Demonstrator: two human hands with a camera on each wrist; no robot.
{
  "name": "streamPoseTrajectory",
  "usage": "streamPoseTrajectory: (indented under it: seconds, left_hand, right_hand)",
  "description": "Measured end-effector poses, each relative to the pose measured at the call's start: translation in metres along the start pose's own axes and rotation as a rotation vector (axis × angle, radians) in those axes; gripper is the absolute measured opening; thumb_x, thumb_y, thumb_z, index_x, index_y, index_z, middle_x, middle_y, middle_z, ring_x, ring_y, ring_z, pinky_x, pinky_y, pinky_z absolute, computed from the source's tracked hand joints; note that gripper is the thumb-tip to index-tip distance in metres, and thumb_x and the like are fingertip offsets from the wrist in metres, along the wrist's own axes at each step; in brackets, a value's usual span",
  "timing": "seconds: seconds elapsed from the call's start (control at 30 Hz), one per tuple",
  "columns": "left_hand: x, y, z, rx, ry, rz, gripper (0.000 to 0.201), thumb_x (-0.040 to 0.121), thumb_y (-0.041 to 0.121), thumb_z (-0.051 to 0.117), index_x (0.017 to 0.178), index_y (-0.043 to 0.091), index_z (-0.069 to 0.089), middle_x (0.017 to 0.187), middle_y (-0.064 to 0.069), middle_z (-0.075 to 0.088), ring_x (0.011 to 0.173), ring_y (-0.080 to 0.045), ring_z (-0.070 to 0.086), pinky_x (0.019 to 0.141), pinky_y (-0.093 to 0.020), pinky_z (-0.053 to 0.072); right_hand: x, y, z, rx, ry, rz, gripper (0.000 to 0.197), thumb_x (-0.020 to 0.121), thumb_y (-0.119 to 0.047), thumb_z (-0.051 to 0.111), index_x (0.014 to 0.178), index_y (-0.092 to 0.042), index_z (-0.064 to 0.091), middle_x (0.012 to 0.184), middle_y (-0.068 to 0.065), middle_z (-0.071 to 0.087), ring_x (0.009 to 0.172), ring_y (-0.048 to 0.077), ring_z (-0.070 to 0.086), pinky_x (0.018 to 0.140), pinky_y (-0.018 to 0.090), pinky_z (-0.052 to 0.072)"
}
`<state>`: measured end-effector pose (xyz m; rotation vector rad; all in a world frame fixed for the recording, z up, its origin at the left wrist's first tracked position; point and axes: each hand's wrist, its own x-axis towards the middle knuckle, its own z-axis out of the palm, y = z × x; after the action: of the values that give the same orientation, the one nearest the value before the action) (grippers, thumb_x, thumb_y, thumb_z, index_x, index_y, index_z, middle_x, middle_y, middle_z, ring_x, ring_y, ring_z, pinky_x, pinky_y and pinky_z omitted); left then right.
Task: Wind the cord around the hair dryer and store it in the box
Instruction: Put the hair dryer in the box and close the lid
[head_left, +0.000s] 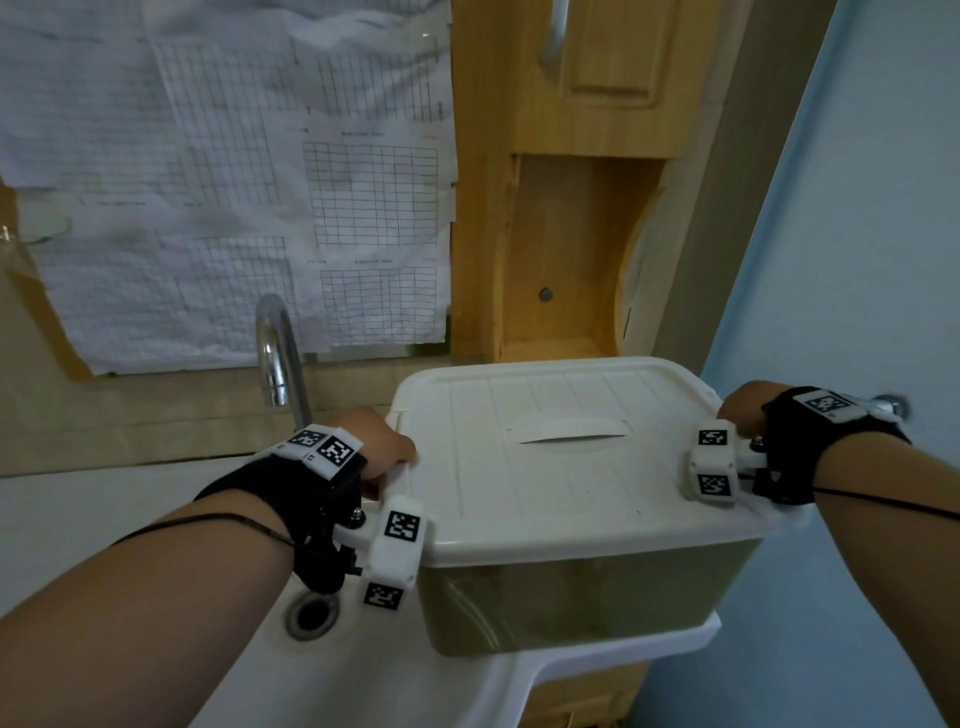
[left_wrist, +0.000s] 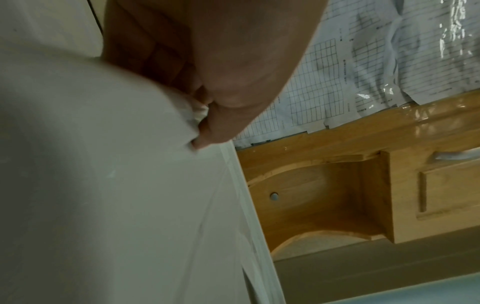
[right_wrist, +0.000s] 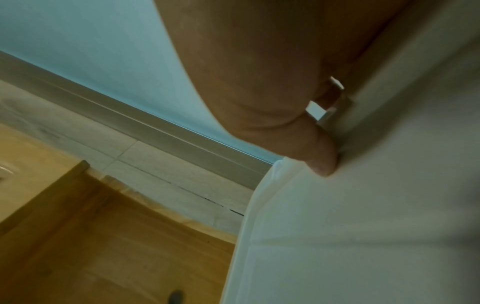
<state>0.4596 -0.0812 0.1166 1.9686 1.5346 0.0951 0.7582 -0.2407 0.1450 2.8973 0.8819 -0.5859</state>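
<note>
A white plastic box (head_left: 582, 592) stands on the right rim of the sink, with its white lid (head_left: 561, 457) on top. My left hand (head_left: 384, 447) grips the lid's left end; in the left wrist view its fingers (left_wrist: 202, 123) curl round the lid's edge (left_wrist: 155, 185). At the lid's right end my right hand (head_left: 743, 410) holds on, its thumb (right_wrist: 322, 162) pressing the lid (right_wrist: 363, 226) beside a clip (right_wrist: 330, 105). No hair dryer or cord is visible in any view.
A chrome faucet (head_left: 275, 353) rises just left of the box, above the white basin with its drain (head_left: 311, 613). Gridded paper sheets (head_left: 234, 182) cover the wall behind. A wooden cabinet (head_left: 561, 234) stands behind the box, and a pale blue wall (head_left: 857, 260) is at the right.
</note>
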Motion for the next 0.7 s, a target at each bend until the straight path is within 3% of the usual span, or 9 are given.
streamPoseTrajectory:
  seconds: [0.1,0.2,0.23,0.37,0.5,0.57,0.63,0.7]
  left_hand:
    - [0.000,-0.001,-0.001,0.048,0.007,0.021,0.025,0.083,0.027,0.063,0.088,0.003,0.057,0.072,-0.006,0.056,0.064,-0.020,0.052,0.049,-0.024,0.036]
    - [0.000,-0.002,-0.002,0.080,0.007,0.030,0.027,0.083,0.030,0.063,0.090,0.004,0.058,0.071,-0.005,0.057,0.061,-0.017,0.052,0.050,-0.024,0.035]
    - [0.000,-0.002,-0.002,0.085,0.008,0.032,0.027,0.083,0.031,0.062,0.088,0.005,0.057,0.069,-0.004,0.056,0.060,-0.016,0.051,0.050,-0.024,0.035]
    - [-0.002,-0.001,-0.001,0.083,0.000,0.021,0.027,0.084,0.030,0.061,0.089,0.004,0.055,0.077,-0.007,0.059,0.063,-0.017,0.052,0.051,-0.024,0.035]
    - [-0.002,0.000,-0.001,0.100,0.007,0.037,0.025,0.084,0.028,0.061,0.090,0.003,0.057,0.086,-0.010,0.060,0.075,-0.023,0.055,0.059,-0.026,0.039]
    - [-0.001,-0.001,0.000,0.088,0.006,0.041,0.028,0.084,0.027,0.062,0.096,0.001,0.060,0.089,-0.011,0.061,0.079,-0.025,0.056,0.067,-0.028,0.042]
    - [0.000,-0.001,-0.001,0.087,-0.004,0.038,0.029,0.083,0.027,0.062,0.097,0.001,0.061,0.085,-0.010,0.061,0.076,-0.024,0.056,0.067,-0.028,0.044]
    - [0.002,-0.001,-0.001,0.097,-0.005,0.030,0.028,0.083,0.029,0.062,0.093,0.003,0.059,0.077,-0.006,0.058,0.069,-0.020,0.054,0.059,-0.025,0.041]
  right_hand:
    - [0.006,0.006,-0.001,-0.051,0.055,0.046,0.025,0.092,-0.020,0.048,0.070,-0.010,0.053,0.087,0.005,0.053,0.086,0.021,0.050,0.060,0.021,0.038]
    - [0.016,0.005,-0.001,-0.141,0.086,-0.009,0.027,0.092,-0.024,0.047,0.102,-0.005,0.063,0.099,0.009,0.057,0.087,0.020,0.050,0.074,0.023,0.037]
    - [0.019,0.005,0.000,-0.117,0.098,-0.014,0.028,0.092,-0.023,0.047,0.104,-0.005,0.063,0.100,0.010,0.058,0.086,0.021,0.050,0.075,0.023,0.037]
    - [0.025,0.010,0.003,-0.111,0.109,-0.005,0.016,0.089,-0.020,0.053,0.079,-0.008,0.057,0.088,0.008,0.057,0.084,0.024,0.055,0.074,0.025,0.040]
    - [0.023,0.008,0.003,-0.026,0.120,0.012,0.016,0.091,-0.019,0.049,0.084,-0.005,0.053,0.092,0.011,0.053,0.086,0.023,0.051,0.074,0.025,0.037]
    - [0.026,0.010,0.003,-0.031,0.130,0.002,0.022,0.093,-0.019,0.047,0.076,-0.006,0.051,0.087,0.008,0.053,0.085,0.021,0.050,0.073,0.024,0.037]
    - [0.031,0.012,0.005,0.014,0.106,0.015,0.029,0.090,-0.014,0.051,0.061,-0.008,0.047,0.073,0.006,0.052,0.076,0.022,0.051,0.063,0.023,0.042]
    - [0.031,0.012,0.007,0.001,0.110,-0.002,0.026,0.083,-0.014,0.061,0.060,-0.011,0.049,0.073,0.006,0.054,0.073,0.021,0.057,0.053,0.019,0.045]
